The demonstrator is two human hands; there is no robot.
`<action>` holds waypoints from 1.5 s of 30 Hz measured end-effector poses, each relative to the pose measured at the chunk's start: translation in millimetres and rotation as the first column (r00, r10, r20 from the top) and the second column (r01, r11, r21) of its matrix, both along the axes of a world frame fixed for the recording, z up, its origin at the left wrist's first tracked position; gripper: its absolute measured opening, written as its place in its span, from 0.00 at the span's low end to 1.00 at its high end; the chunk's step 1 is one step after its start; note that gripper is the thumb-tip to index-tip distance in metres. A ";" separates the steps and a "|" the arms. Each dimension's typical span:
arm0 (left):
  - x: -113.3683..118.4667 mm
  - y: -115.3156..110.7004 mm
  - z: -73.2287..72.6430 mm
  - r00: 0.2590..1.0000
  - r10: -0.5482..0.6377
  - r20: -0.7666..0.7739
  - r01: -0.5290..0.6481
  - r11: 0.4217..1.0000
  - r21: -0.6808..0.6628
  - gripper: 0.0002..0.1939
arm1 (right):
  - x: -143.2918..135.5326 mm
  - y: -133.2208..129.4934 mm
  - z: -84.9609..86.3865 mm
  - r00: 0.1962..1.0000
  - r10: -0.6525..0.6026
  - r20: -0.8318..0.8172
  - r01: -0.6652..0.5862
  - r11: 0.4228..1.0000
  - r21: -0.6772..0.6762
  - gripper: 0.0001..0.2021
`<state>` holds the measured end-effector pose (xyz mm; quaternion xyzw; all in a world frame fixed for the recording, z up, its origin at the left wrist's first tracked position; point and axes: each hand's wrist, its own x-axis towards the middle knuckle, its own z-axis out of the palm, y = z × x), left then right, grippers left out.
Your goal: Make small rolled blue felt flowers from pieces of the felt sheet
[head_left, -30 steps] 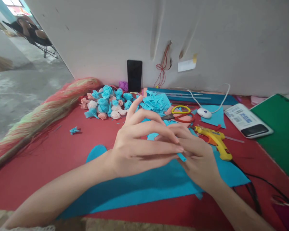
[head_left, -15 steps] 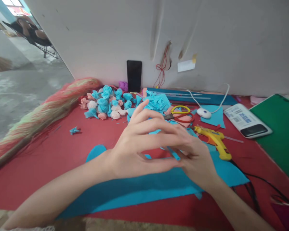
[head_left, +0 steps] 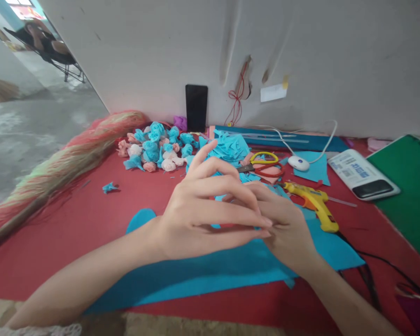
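Finger and thumb of the left hand point(head_left: 185, 210) have closed narrowly, seemingly on a mostly hidden blue roll point(head_left: 257, 228), presumably keeping it tight; what the right hand point(head_left: 289, 228) grips, I can't tell.

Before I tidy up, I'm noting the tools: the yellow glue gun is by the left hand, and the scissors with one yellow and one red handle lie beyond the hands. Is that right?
Not quite: the head view shows the yellow glue gun by the right hand, not the left hand. The scissors, with one yellow and one red handle, do lie beyond the hands.
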<state>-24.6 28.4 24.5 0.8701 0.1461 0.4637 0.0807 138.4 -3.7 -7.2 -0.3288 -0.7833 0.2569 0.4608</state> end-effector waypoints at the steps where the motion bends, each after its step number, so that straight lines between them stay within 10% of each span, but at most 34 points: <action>1: -0.1 -0.8 2.6 1.000 -0.016 0.016 0.016 1.000 -0.013 0.04 | -0.2 0.0 0.9 1.000 -0.013 0.012 0.013 1.000 -0.003 0.11; 8: -18.7 2.4 12.2 0.992 -0.070 0.110 0.082 0.990 -0.117 0.14 | 6.9 0.9 5.7 0.983 -0.164 0.089 0.158 0.985 0.064 0.11; 13: -46.7 8.0 -46.9 0.896 -0.006 -0.443 -0.071 0.985 -0.157 0.07 | 11.1 0.6 5.1 0.934 -0.083 0.347 0.063 0.996 0.067 0.09; 20: -72.6 -1.7 -100.4 0.787 0.058 -0.614 -0.213 0.960 -0.182 0.10 | -5.4 -18.2 -29.4 0.730 0.208 0.651 -0.179 0.978 -0.111 0.11; 27: -72.6 -4.1 -104.9 0.777 0.126 -0.617 -0.296 0.938 -0.182 0.10 | -4.3 -34.8 -57.0 0.667 0.217 0.713 -0.165 0.976 -0.143 0.10; 45: -68.5 -10.3 -107.6 0.861 0.137 -0.489 -0.222 0.968 -0.119 0.07 | -4.4 -35.9 -59.4 0.672 0.235 0.702 -0.174 0.972 -0.159 0.08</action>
